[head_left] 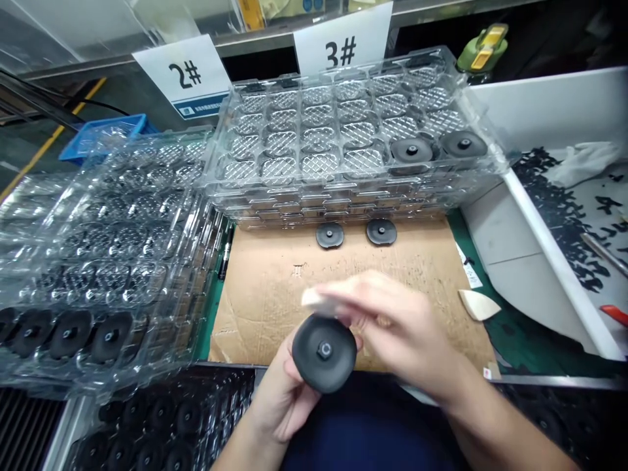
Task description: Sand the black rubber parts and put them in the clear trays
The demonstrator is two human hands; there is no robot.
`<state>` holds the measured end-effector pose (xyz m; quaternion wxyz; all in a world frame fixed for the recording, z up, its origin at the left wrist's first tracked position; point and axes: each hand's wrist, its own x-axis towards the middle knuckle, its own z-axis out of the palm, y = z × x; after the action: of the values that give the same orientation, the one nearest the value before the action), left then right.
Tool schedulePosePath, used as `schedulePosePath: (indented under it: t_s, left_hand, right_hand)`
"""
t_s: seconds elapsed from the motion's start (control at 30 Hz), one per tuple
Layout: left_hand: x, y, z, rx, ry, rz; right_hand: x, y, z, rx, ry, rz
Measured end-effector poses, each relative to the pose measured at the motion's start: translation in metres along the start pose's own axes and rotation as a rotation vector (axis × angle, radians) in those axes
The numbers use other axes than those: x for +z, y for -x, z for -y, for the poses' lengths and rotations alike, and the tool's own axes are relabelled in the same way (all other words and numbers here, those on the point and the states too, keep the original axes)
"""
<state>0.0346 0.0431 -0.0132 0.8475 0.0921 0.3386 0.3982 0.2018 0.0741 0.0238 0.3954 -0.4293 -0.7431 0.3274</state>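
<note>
My left hand (pixel 289 396) is closed around a black rounded-square plastic part (pixel 314 366), which has a small raised hub with a light centre. It faces up towards me, above the front edge of a cardboard sheet (pixel 265 301). Over the part's upper rim is my right hand (pixel 392 320), blurred by motion, its fingers drawn together. At its fingertips shows a pale, greyish smear that I cannot make out. Two similar black parts, one on the left (pixel 330 235) and one on the right (pixel 381 231), lie on the cardboard near the tray stack.
Stacked clear trays (pixel 318 167) stand behind the cardboard, two black parts in the top one. More clear trays (pixel 122 242) are at left. On the right, a white bin (pixel 549 242) holds small black pieces; beside it lies a cream-coloured wedge (pixel 479 305).
</note>
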Motion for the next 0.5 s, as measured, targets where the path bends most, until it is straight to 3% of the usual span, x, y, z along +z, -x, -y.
schedulePosePath:
  t_s: [0.1, 0.3, 0.37, 0.5]
  left_hand:
    - [-0.001, 0.003, -0.002, -0.002, 0.096, 0.12]
    - [-0.007, 0.004, -0.005, 0.008, 0.106, 0.156]
    - [-0.007, 0.004, -0.006, 0.001, 0.078, 0.121]
    - [-0.003, 0.002, -0.002, 0.069, 0.016, -0.013]
  right_hand:
    - [0.004, 0.015, -0.025, 0.269, 0.094, -0.097]
    - [0.042, 0.061, -0.058, 0.269, 0.188, 0.13]
    - [0.041, 0.061, -0.054, 0.307, 0.207, 0.128]
    - [0.015, 0.036, -0.016, 0.334, 0.105, -0.094]
